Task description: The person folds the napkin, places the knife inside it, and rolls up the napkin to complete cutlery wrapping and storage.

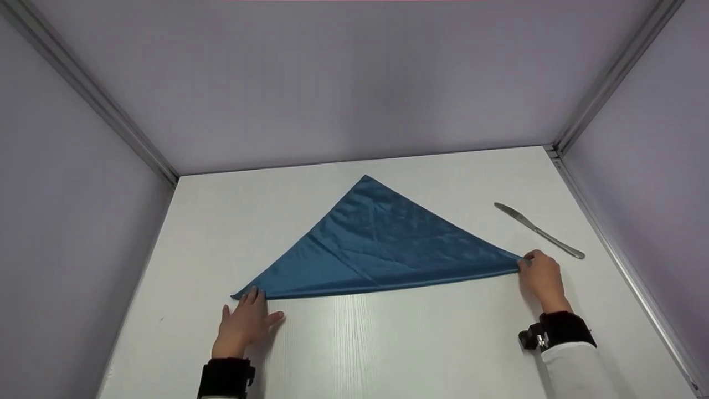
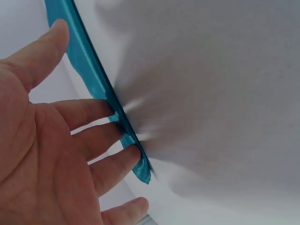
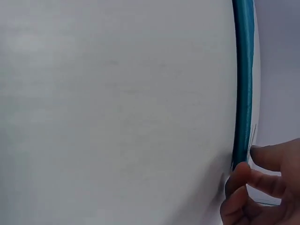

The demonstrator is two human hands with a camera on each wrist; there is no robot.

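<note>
I saw the blue cloth [image 1: 382,244] lying flat on the white table [image 1: 421,343], folded into a triangle. Its long folded edge ran between my two hands, from the left fingertips across to the right ones, and its apex pointed away from both hands toward the back wall.

My left hand [image 1: 243,324] lay open and flat, fingers [image 2: 101,140] spread a little, their tips resting on the left corner of the cloth; the thumb stood out to the side, apart from the fabric. From the left wrist view the layered corner sat just under those fingertips.

My right hand [image 1: 543,277] had its fingers [image 3: 255,180] curled at the right corner of the cloth. They looked to be pinching the tip, though the right wrist view showed only a thin blue edge beside them.

A table knife [image 1: 540,231] lay just beyond the right fingers, not touching them, its blade pointing away and to the left.
</note>
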